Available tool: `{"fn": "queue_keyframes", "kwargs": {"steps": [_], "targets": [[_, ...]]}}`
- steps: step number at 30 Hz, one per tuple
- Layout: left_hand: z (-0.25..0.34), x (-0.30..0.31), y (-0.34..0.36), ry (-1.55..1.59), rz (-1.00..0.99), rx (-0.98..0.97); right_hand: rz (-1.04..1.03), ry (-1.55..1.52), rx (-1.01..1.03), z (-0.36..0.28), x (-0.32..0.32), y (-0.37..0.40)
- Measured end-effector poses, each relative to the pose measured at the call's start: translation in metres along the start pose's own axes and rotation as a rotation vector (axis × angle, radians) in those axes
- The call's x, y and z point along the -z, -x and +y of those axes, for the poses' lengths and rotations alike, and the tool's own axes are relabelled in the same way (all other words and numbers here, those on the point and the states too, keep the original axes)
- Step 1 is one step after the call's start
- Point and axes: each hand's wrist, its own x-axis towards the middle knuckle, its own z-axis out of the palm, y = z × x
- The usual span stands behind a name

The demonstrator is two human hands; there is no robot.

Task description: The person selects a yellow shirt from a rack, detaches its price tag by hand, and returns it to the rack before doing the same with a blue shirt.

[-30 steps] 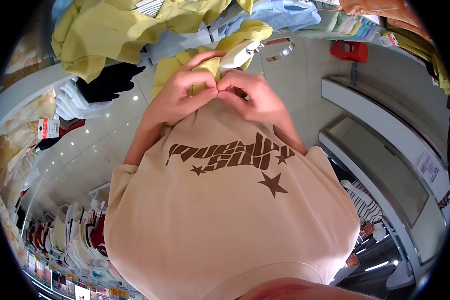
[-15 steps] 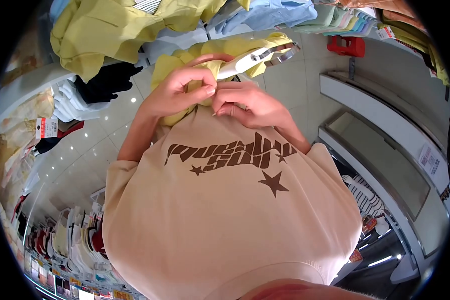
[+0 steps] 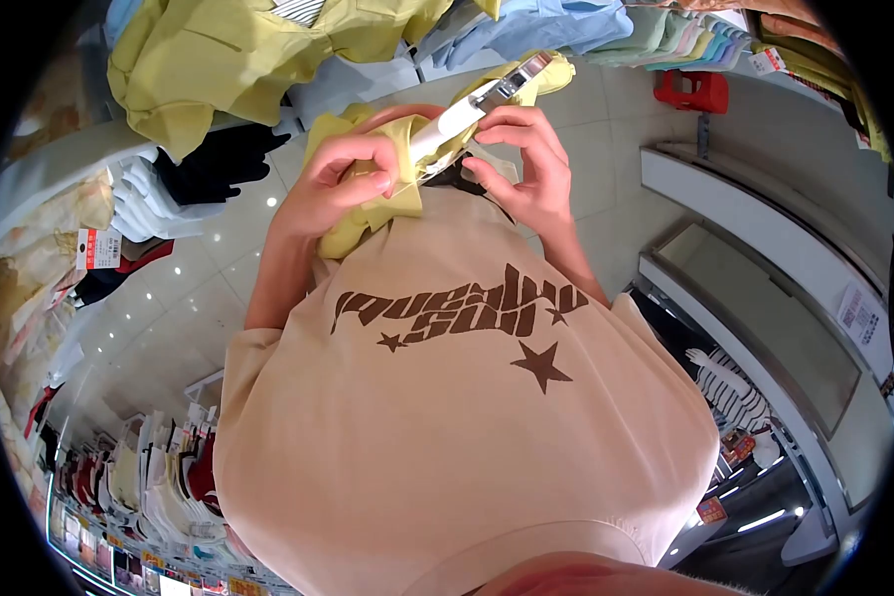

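Note:
My left hand point(image 3: 340, 184) grips a bunched yellow garment point(image 3: 363, 214) held close to my chest. A white hanger point(image 3: 472, 104) with a metal clip end runs through the garment's top. My right hand point(image 3: 526, 164) pinches the hanger and the cloth near its middle, fingers curled around it. Below both hands my beige T-shirt point(image 3: 447, 417) with brown lettering and stars fills the centre of the view.
Yellow shirts point(image 3: 219, 60) and pale blue shirts point(image 3: 556, 25) hang on a rack above. Folded white and black garments point(image 3: 184, 174) lie on a shelf at left. A red stool point(image 3: 693, 91) stands on the tiled floor. A white counter point(image 3: 765, 258) runs along the right.
My right hand rose from beside the left hand to the hanger, which tilted upward. The yellow garment shifted up with it. My left hand stayed clenched on the cloth.

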Motion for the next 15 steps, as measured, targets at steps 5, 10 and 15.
{"fn": "queue_keyframes", "kwargs": {"steps": [5,10,15], "targets": [[0.0,0.005,0.001,0.011,-0.033,-0.064,-0.11,0.087,-0.134,-0.006,-0.006,-0.002],[0.008,0.006,0.006,-0.031,0.027,0.028,-0.337,-0.158,-0.398,-0.002,-0.002,0.008],[0.005,0.006,0.007,-0.314,0.175,-0.143,-0.28,-0.485,-0.561,-0.015,0.013,0.007]]}}
